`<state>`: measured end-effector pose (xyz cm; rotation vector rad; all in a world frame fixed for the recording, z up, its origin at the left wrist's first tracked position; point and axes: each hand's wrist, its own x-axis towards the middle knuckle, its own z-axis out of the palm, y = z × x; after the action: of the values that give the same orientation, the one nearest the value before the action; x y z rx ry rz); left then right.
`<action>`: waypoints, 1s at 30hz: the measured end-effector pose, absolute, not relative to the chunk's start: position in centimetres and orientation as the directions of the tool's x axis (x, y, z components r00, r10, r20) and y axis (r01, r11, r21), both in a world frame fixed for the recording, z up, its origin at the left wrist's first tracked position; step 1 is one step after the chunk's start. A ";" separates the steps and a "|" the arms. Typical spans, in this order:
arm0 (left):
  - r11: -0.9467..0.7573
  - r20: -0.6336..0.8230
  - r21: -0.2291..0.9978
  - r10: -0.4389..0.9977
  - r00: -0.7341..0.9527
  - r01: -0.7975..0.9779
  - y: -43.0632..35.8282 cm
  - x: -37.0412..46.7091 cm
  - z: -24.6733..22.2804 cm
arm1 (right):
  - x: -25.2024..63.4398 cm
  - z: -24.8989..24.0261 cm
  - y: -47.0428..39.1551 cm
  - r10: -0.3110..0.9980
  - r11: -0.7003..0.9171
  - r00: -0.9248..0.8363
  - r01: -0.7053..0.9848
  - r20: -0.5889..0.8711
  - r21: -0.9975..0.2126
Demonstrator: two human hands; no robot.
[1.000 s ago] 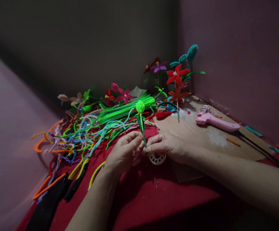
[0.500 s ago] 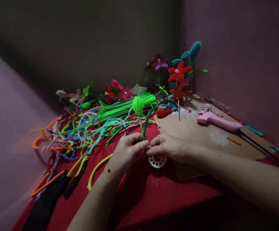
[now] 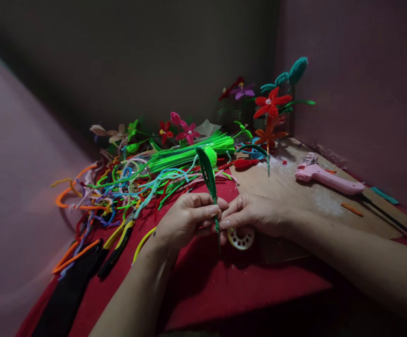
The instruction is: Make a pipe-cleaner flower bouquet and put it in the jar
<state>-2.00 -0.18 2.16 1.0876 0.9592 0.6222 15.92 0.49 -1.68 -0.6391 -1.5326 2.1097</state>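
Between the fingers of my left hand is the stem of a pipe-cleaner flower, with a round lime-green bud. A long dark-green leaf stands upright in front of the bud, its foot against the stem. The thumb and fingertips of my right hand are closed beside the stem, just below the left thumb. Under the right fingers sits a pale tape spool with a ring of holes, its upper part hidden by the hand.
Loose pipe cleaners and a green bundle lie to the left and centre, with yellow-black pliers nearer. A pink glue gun rests on brown board, its cord running right. Finished flowers stand behind.
The dark-green leaf has swung from the right of the bud to upright in front of it, partly covering the bud. The bud sits a little lower. The view has shifted slightly left.
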 end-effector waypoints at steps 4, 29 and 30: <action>0.365 -0.258 0.921 0.834 0.489 -0.136 0.1 -1.8 1.8 | 15.5 -2.0 0.4 0.658 -0.352 -0.746 -0.189 -0.099 -0.917; 0.165 -0.182 0.981 0.964 0.193 0.101 -0.4 -0.2 1.6 | 15.1 -1.5 0.2 0.860 -0.216 -0.481 -0.048 -0.167 -0.975; 0.142 -0.167 0.979 0.970 0.177 0.148 -0.5 -0.2 1.6 | 15.0 -1.4 0.1 0.856 -0.219 -0.486 -0.037 -0.174 -0.975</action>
<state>-0.19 -0.46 1.64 1.2721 1.2329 0.8895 15.02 0.11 -1.40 -1.0095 -1.3901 1.7765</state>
